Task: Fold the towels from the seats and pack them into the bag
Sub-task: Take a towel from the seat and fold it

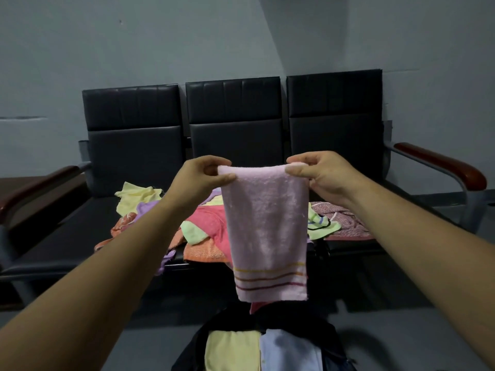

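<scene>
The pink towel (267, 231) hangs doubled over in the air in front of the seats (67, 236), with its folded edge on top and its striped hem at the bottom, directly above the open bag (230, 321) on the floor. The left hand (203, 175) pinches the left end of that fold between thumb and fingers. The right hand (321, 175) pinches the right end the same way, so the cloth is stretched flat between them. It looks like light, soft terry: it drapes limp, has no stiffness of its own, and would sag or twist wherever it is let go, though the nap should give a sure hold. For the next fold the top corners are the sensible places to grip; bringing one end across to the other would likely keep the layers aligned. A pile (206, 226) of loose towels in many colours lies on the seats behind, so much of the job appears to remain. In the bag a yellow towel (231, 352) and a blue towel (289, 354) lie folded side by side.
</scene>
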A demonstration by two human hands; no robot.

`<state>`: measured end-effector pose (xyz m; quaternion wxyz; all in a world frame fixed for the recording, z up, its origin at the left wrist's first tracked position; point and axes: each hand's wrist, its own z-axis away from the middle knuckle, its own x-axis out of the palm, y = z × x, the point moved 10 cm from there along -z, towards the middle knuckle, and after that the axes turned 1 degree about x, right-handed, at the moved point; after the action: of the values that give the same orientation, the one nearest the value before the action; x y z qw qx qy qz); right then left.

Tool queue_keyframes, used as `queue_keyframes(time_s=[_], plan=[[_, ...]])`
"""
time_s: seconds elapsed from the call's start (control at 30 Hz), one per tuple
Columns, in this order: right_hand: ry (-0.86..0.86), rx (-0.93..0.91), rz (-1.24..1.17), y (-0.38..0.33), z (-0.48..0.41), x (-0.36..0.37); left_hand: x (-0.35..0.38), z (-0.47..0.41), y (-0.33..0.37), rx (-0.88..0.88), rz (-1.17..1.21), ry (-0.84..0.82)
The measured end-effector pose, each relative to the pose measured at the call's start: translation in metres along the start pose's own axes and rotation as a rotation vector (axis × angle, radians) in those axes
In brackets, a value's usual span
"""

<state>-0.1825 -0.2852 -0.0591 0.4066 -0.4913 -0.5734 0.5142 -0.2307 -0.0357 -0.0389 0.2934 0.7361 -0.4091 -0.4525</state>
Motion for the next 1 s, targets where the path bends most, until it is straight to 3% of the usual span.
queue_keyframes(time_s=[0.17, 0.23, 0.33, 0.43, 0.5, 0.57, 0.63, 0.73, 0.83, 0.93, 1.0], plan=[[0.027, -0.117, 0.604, -0.011, 0.004, -0.002, -0.002, 0.0, 0.006, 0.112, -0.308, 0.016], [0.068, -0.176, 0.685, -0.016, 0.006, -0.002, -0.003, 0.001, 0.005, 0.128, -0.349, 0.055], [0.08, -0.203, 0.449, -0.015, 0.007, -0.006, -0.004, 0.004, -0.003, 0.085, -0.208, 0.091], [-0.045, -0.098, -0.101, -0.002, 0.011, 0.003, 0.01, 0.009, -0.008, 0.002, 0.107, -0.003], [-0.124, -0.033, -0.378, 0.005, 0.014, 0.019, 0.019, 0.011, -0.006, -0.007, 0.194, -0.044], [-0.139, -0.021, -0.428, 0.006, 0.014, 0.031, 0.024, 0.013, -0.005, 0.002, 0.187, -0.041], [-0.096, -0.013, -0.439, 0.003, 0.012, 0.034, 0.031, 0.017, -0.014, -0.061, 0.343, -0.048], [-0.051, 0.007, -0.523, -0.003, 0.005, 0.032, 0.065, 0.032, -0.04, -0.224, 0.611, -0.276], [-0.026, 0.026, -0.538, -0.003, -0.001, 0.029, 0.096, 0.058, -0.061, -0.282, 0.471, -0.468], [0.041, 0.05, -0.489, 0.008, -0.007, 0.015, 0.111, 0.074, -0.069, -0.391, 0.639, -0.449], [0.15, 0.071, -0.294, 0.025, -0.01, -0.005, 0.116, 0.083, -0.07, -0.484, 0.782, -0.394]])
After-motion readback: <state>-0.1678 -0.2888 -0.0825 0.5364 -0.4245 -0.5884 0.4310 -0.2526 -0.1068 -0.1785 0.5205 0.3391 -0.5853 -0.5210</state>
